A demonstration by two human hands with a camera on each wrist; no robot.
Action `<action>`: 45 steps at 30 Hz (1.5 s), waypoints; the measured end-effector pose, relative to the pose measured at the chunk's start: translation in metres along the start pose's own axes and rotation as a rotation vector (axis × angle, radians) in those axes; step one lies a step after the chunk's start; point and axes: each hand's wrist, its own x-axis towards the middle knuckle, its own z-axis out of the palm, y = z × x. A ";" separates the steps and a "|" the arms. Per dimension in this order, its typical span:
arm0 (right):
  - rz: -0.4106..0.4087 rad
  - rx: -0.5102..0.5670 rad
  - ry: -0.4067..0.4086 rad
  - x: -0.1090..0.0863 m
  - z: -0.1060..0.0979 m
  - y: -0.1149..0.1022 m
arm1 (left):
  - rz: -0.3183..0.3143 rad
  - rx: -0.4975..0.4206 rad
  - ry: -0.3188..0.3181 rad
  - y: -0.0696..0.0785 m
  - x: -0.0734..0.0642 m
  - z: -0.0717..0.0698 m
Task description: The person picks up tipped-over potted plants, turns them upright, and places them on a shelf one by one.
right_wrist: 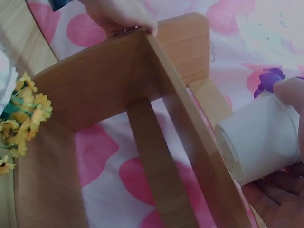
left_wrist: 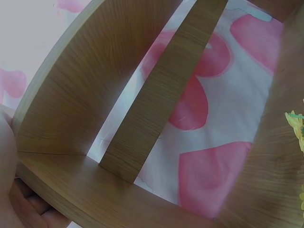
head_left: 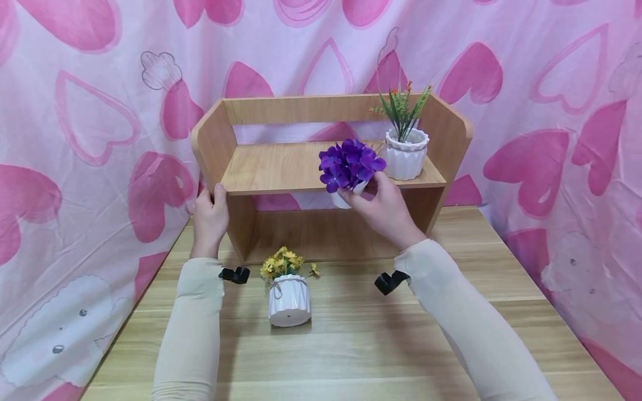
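Observation:
My right hand (head_left: 383, 209) grips a white pot (right_wrist: 261, 140) holding purple flowers (head_left: 349, 165), at the front edge of the upper board of a wooden shelf (head_left: 273, 167). In the right wrist view the pot's bottom faces the board's edge, thumb on one side and fingers under the other. My left hand (head_left: 209, 217) holds the shelf's left side panel, thumb at the front and fingers behind it. On the table in front of the shelf lies a white pot (head_left: 290, 301) of yellow flowers (head_left: 282, 263), tipped with its flowers toward the shelf.
A white pot (head_left: 406, 156) with green grass and small orange flowers (head_left: 403, 106) stands at the right end of the upper board. The wooden table (head_left: 341, 345) runs toward me. A pink heart-patterned curtain (head_left: 100, 139) hangs behind and at both sides.

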 end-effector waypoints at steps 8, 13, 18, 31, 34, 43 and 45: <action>0.052 0.015 0.013 0.016 0.006 -0.012 | -0.006 -0.003 -0.008 -0.001 -0.001 0.001; 0.096 -0.001 0.007 0.024 0.008 -0.010 | -0.008 -0.007 -0.006 -0.001 -0.002 0.001; 0.122 -0.036 0.021 0.034 0.006 -0.008 | -0.005 -0.007 -0.011 0.000 -0.001 0.001; 0.189 -0.081 0.034 0.054 0.003 -0.005 | -0.003 -0.020 -0.021 0.000 -0.002 0.004; 0.175 -0.095 0.041 0.057 0.003 -0.003 | -0.013 -0.026 -0.034 -0.001 -0.002 0.005; 0.144 -0.113 0.031 0.069 0.010 -0.003 | 0.012 -0.015 0.003 -0.001 -0.002 0.001; 0.161 -0.116 0.023 0.071 0.011 -0.004 | 0.013 -0.008 0.008 0.000 -0.001 0.000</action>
